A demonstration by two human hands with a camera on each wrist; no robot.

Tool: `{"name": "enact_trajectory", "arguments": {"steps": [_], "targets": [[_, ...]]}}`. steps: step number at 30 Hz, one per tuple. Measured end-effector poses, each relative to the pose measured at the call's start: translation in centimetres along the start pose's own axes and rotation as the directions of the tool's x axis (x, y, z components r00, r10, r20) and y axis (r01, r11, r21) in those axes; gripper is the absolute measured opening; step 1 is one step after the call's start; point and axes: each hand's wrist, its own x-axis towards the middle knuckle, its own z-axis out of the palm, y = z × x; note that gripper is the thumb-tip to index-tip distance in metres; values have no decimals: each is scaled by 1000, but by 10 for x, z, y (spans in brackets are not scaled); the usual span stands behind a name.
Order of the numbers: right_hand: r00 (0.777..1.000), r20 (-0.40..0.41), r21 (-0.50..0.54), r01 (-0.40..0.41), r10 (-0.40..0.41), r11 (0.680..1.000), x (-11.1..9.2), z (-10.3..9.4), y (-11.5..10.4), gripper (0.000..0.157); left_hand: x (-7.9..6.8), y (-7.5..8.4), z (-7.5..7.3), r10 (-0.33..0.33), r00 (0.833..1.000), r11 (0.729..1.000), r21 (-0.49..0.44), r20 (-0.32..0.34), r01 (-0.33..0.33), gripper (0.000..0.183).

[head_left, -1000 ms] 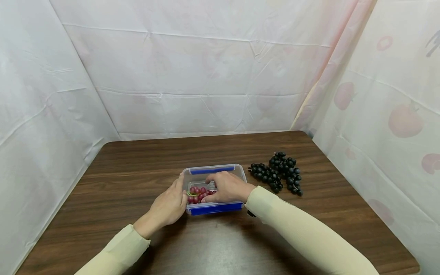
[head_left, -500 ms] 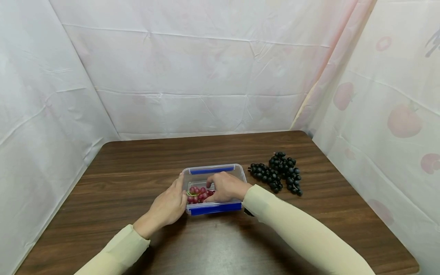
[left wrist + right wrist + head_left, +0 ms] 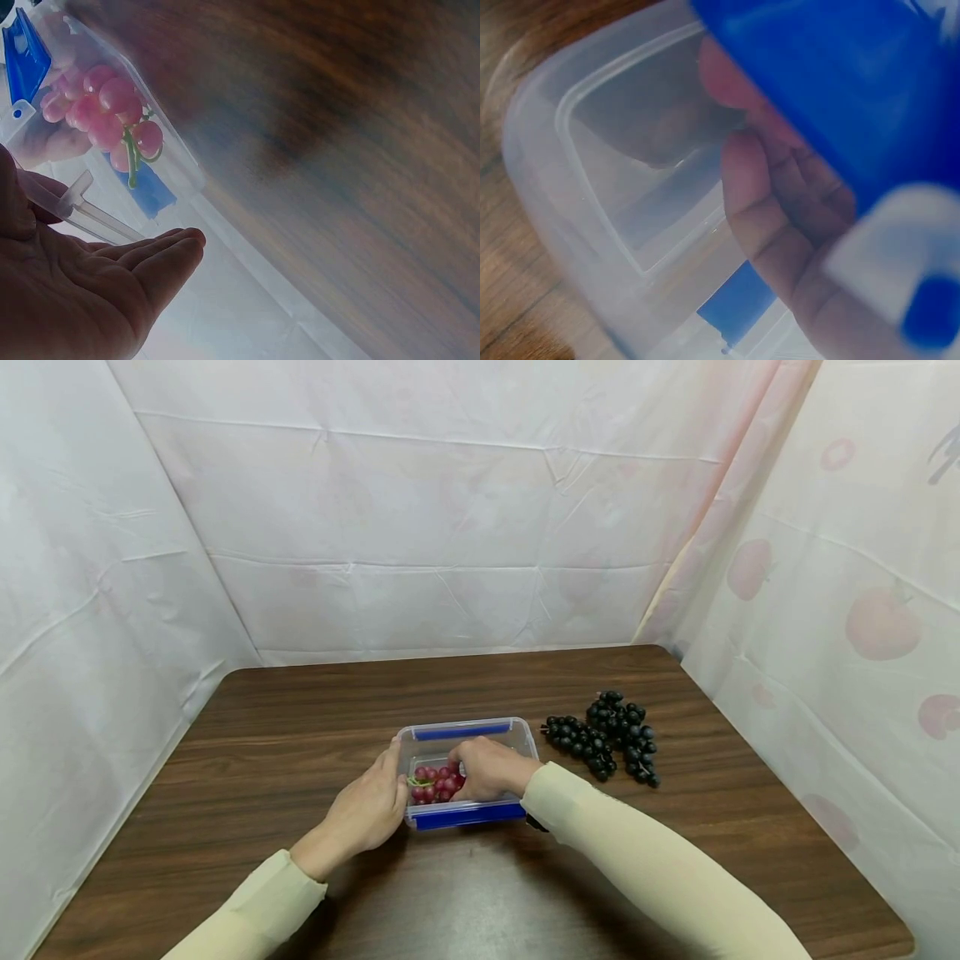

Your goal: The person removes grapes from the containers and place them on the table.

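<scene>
A clear plastic food container [image 3: 520,739] with blue side clips stands lidless on the table. Inside, at its left end, lies a bunch of red grapes [image 3: 429,783] with a green stem. My right hand [image 3: 491,768] reaches into the container, thumb and curled fingers pinching the right end of this bunch. In the right wrist view the blue clip [image 3: 840,82] partly covers those curled fingers [image 3: 746,180] and the grapes at their tips. With fairly straight fingers, my left hand [image 3: 367,806] rests against the container's left wall; the left wrist view shows its palm [image 3: 82,292].
Bunches of black grapes [image 3: 611,735] lie on the wooden table [image 3: 300,718], right of the container. White printed cloth [image 3: 450,527] hangs behind the table and along both sides.
My right hand has shifted slightly left within the container, and the gap between its thumb and fingers has narrowed on the red grapes. My left hand and the container stay put.
</scene>
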Motion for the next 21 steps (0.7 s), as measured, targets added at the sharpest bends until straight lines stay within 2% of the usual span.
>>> {"name": "enact_trajectory", "arguments": {"steps": [8,21], "targets": [[1000,-8,-28,10,-11,1000,2,2,0,52,0,-1,1,-5,1000,1000,3,0,5,64],[999,-21,-14,27,-27,1000,3,0,3,46,1,-2,1,-9,1000,1000,4,2,9,65]]}}
